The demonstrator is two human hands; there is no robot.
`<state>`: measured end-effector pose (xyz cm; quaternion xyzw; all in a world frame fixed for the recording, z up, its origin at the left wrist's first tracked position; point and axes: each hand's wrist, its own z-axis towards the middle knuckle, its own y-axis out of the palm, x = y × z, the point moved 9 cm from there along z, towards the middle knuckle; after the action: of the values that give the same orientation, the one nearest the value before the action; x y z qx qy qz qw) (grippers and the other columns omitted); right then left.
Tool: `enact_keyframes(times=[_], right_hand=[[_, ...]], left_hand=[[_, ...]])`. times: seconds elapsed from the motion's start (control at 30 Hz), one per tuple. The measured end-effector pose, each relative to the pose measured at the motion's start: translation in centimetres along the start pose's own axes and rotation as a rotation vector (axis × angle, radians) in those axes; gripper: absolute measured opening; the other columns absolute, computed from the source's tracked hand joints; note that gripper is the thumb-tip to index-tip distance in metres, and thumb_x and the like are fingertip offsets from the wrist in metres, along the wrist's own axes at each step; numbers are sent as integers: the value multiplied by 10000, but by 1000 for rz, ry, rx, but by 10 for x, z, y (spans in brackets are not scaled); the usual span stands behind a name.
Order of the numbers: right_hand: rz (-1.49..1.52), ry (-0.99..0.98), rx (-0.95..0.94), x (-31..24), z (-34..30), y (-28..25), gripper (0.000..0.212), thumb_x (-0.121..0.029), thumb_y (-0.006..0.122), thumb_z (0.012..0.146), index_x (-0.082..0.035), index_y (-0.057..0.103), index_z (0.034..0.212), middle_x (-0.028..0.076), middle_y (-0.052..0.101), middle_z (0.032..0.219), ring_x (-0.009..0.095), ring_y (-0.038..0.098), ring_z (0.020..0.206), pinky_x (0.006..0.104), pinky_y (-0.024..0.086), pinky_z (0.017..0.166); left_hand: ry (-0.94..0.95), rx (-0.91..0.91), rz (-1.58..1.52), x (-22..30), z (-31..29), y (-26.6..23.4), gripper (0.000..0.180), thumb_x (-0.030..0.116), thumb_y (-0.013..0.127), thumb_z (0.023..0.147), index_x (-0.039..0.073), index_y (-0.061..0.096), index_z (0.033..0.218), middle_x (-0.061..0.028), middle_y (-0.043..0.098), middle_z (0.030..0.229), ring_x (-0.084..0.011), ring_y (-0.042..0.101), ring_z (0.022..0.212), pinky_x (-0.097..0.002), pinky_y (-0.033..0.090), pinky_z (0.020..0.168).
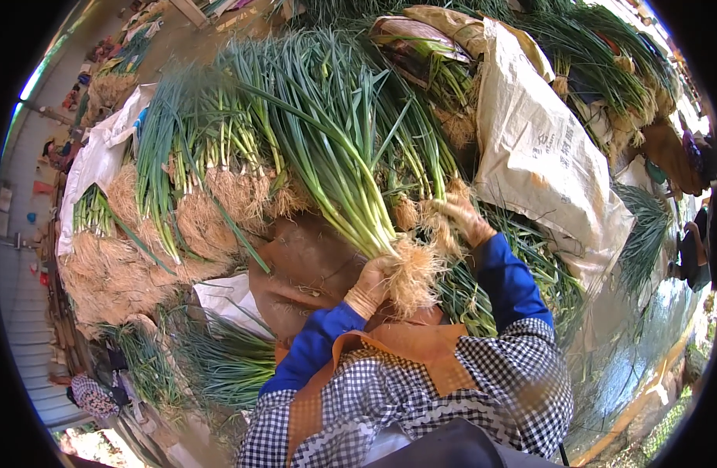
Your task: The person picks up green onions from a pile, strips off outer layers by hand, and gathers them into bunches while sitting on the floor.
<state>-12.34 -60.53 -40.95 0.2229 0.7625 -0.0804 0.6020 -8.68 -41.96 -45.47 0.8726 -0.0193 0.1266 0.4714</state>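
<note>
My left hand point(369, 287) is closed round the base of a bunch of leek-like plants point(350, 183). Its long green leaves fan up and away to the far left, and a bushy tuft of pale roots point(410, 269) hangs beside my fingers. To the right, my right hand point(466, 218) has its fingers closed on the lower stalks of a few more leek-like plants point(422, 175), just above their roots. Beneath both hands, a brown sheet point(304, 261) is spread, with bits of dirt on it.
Rooted bunches point(218, 187) lie heaped at the far left. A white woven sack point(541, 148) drapes over plants at the right, with more piles point(608, 62) behind it. Loose greens point(230, 363) lie by my left forearm. Another person point(97, 394) is at the lower left.
</note>
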Motion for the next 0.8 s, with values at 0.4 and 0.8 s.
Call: enact_keyframes(times=[0.4,0.8], right_hand=[[-1272,181,281,-26,1,18,619,-610,532,743,-58,635,1005,138,659,870,275,634,846,373,489,751],[-539,-328,227,-14,-93,33,328,-302,493,884,-33,577,717,28,550,563,170,523,518,325,405,496]], left_hand=[[-58,73,317,-29,12,-14,135,-8,522,757,-38,591,869,-127,630,816,-216,623,764,-317,525,733],[-2,81,370,-24,11,-12,240,46,517,747,-13,583,970,-116,621,884,-216,610,812,-338,516,758]])
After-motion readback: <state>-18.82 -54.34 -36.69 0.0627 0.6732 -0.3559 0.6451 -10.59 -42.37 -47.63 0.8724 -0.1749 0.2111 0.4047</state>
